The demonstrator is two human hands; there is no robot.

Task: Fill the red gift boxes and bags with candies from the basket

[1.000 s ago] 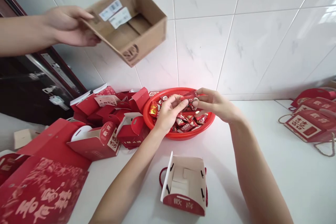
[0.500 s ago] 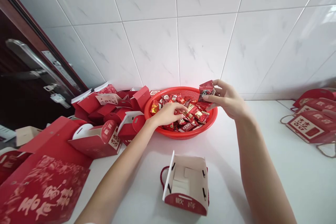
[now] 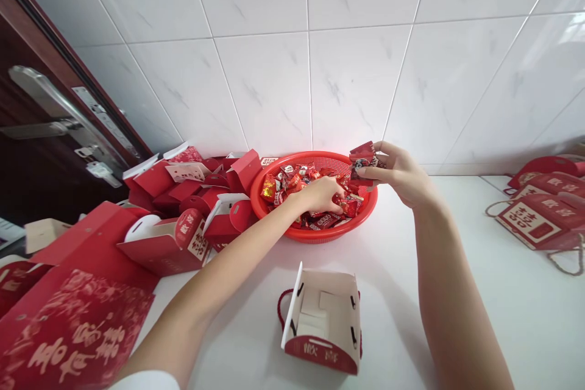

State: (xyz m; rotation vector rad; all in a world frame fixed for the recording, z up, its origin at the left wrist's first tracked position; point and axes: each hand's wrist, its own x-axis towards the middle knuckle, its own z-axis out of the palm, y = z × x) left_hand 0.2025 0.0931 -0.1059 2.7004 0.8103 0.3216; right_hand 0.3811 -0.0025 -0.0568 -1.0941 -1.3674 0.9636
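Candy (image 3: 361, 159) in red wrapper pinched by right hand (image 3: 397, 175) at red basket's (image 3: 315, 234) right side — left hand (image 3: 323, 195) among wrapped sweets (image 3: 292, 180) inside, grip unclear — open gift box (image 3: 320, 353) nearer.

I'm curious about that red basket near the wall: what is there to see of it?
The red basket looks like plastic, oval in this view, with a smooth rim and finely perforated wall. It stands upright on the white counter, holding many small wrapped sweets, mostly red, with some gold. The left hand reaches in among them. The right hand holds a wrapped packet at its right edge; whether either touches the rim is unclear.
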